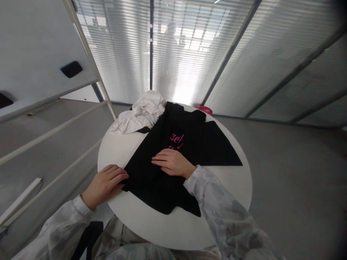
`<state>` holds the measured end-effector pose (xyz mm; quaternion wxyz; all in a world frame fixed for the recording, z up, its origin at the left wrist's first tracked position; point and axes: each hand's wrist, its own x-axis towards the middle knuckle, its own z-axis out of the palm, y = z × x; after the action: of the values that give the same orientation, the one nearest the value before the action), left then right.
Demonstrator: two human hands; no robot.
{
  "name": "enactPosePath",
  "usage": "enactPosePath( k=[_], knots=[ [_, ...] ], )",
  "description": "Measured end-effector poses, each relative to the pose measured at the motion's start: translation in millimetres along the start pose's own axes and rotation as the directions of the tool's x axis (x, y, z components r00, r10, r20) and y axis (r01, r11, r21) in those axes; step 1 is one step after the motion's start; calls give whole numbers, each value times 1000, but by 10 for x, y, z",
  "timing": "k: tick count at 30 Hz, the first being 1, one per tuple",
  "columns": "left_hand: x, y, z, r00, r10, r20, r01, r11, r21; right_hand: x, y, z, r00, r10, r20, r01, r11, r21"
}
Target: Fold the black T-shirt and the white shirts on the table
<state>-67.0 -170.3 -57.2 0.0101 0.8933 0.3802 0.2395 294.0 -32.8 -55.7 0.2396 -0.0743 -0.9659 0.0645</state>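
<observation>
A black T-shirt with pink lettering lies spread over a round white table, its left side folded inward. At the shirt's left edge, my left hand closes on a corner of the cloth, fingers on top and thumb lower down. My right hand rests flat on the middle of the shirt, fingers stretched to the left, partly covering the letters. One sleeve of the shirt points out to the right. Its lower part, toward me, is bunched and uneven.
A crumpled white cloth lies at the table's back left, with a small black and yellow piece by it. A pink mesh item shows at the back edge. To the left stands a whiteboard on a white frame; glass panels with blinds rise behind.
</observation>
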Motion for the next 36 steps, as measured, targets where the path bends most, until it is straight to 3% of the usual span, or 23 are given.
enactPosePath(
  k=[2,7,11,14,18,20,28,31,36],
  knots=[
    [4,-30,-4,1000,8,14,-7,997,-72,-1,-8,-11,1000,12,-21,-11,1000,8],
    [-8,-71,-106,992,-109,-57,97,977,-190,9,-46,-35,994,87,-66,-86,996,24],
    [73,43,-205,997,-39,72,56,965,-255,35,-86,-62,996,74,-43,-70,994,81],
    [200,151,-219,986,-18,166,71,944,-321,50,-116,-94,992,128,-16,-122,971,204],
    [437,269,-117,965,-231,125,257,930,-263,58,-120,-96,966,256,-25,-250,957,146],
    [550,320,-51,953,-268,138,294,927,-233,57,-104,-79,962,272,-19,-270,961,67],
    [637,372,2,952,-132,276,199,952,-232,56,-45,-25,960,281,-12,-281,960,-4],
    [612,360,-53,967,-119,226,176,952,-252,52,-61,-33,949,297,-103,-297,955,21],
    [608,412,-191,993,-105,56,117,945,-306,22,-103,-100,931,273,-240,-275,961,25]
  ],
)
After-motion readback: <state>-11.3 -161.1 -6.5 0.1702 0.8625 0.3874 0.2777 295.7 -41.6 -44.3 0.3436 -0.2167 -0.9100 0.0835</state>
